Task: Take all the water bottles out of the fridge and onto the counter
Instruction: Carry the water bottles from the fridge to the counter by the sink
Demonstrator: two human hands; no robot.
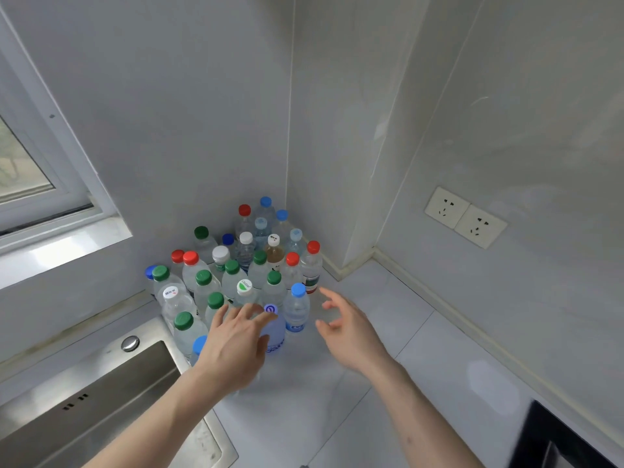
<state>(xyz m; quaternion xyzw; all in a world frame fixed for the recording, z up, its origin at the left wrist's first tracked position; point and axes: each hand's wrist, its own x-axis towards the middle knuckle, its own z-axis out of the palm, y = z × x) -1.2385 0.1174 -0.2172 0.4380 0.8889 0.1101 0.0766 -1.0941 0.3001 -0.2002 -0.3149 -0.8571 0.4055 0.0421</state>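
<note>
**Reader:** So, how far along does the job look?

**Describer:** Well along, as a judgement. A dense cluster of water bottles (236,275) stands upright on the pale counter (388,332), packed into the corner where two walls meet. Caps are green, red, blue and white. The fridge is out of view, so I cannot tell whether any bottles remain inside.

**Reader:** Where are the hands?

**Describer:** Both reach forward from the bottom of the view toward the near edge of the cluster. The left hand (236,346) is palm down, its fingers spread and fairly straight, lying over a bluish bottle with a purple-marked cap (271,309). It touches or hovers at that bottle; I cannot tell which. It does not grip it.

**Reader:** And the right?

**Describer:** The right hand (347,329) is just beside a blue-capped bottle (297,309), apart from it, fingers wide and relaxed, holding nothing.

**Reader:** Anything else nearby?

**Describer:** A steel sink (101,400) lies left of the bottles, a window (23,170) above it, and two wall sockets (466,217) on the right.
</note>
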